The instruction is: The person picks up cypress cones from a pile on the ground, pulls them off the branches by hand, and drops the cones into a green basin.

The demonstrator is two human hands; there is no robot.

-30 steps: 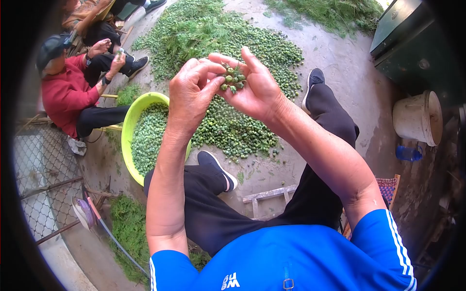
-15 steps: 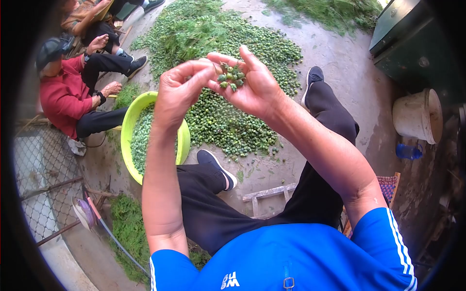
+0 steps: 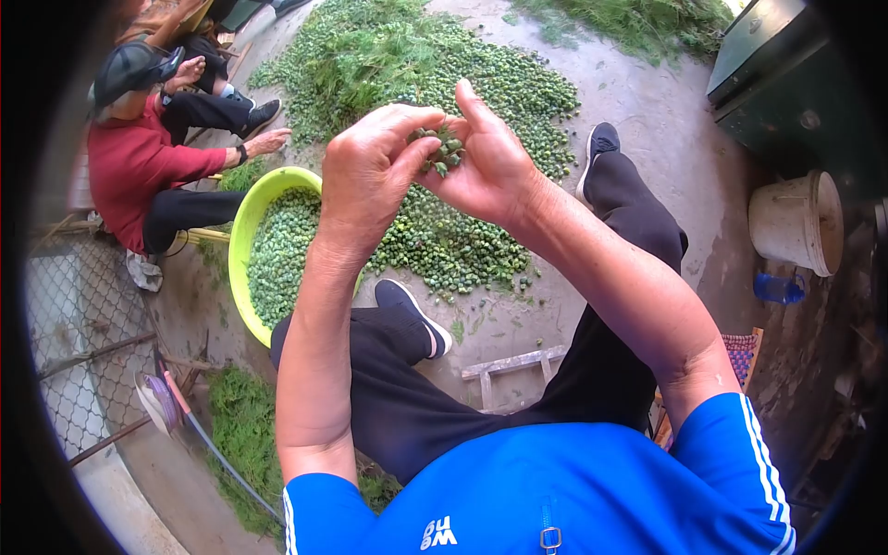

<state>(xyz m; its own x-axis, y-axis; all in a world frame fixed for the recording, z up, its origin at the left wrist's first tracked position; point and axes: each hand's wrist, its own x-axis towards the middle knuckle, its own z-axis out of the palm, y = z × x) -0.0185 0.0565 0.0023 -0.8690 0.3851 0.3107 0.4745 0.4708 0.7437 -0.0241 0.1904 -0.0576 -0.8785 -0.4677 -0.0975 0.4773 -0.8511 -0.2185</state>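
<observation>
My right hand (image 3: 490,166) is palm up, fingers curled to cradle a small clump of green seed cones (image 3: 443,159). From the left, my left hand (image 3: 370,171) reaches over that palm with thumb and fingertips pinched on cones at the clump's edge. Its knuckles hide part of the palm and the fingertips. Both hands hover above a wide heap of similar green cones (image 3: 462,245) spread on the concrete floor. Beside my left forearm stands a lime-yellow tub (image 3: 242,250) with many cones inside.
Leafy green sprigs (image 3: 370,69) lie over the heap, with more branches (image 3: 629,23) farther back. A person in a red top (image 3: 139,166) sits at left, another beyond. A white bucket (image 3: 786,222) and blue plastic container (image 3: 779,289) are at right. Wire mesh (image 3: 88,324) stands lower left.
My left hand has moved right and closed its fingers over the cones in my right palm. The person in red has leaned and stretched a hand toward the heap.
</observation>
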